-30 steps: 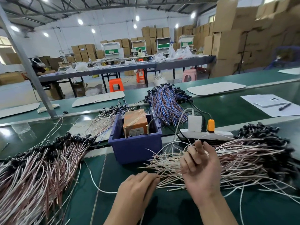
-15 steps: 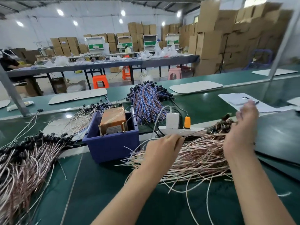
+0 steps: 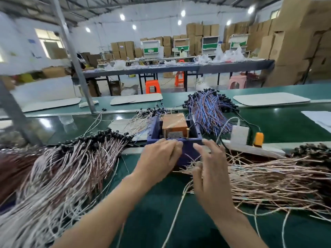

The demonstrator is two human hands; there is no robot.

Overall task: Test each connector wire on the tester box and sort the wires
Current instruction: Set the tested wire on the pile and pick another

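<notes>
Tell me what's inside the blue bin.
An orange-brown tester box sits in the blue bin. The bin's floor and the box's lower part are hidden behind its near wall.

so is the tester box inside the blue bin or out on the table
Inside: the orange tester box sits down between the walls of the blue bin, whose front rim hides its lower edge.

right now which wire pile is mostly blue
The far pile behind the bin; the left pile and right pile are pink and white.
</notes>
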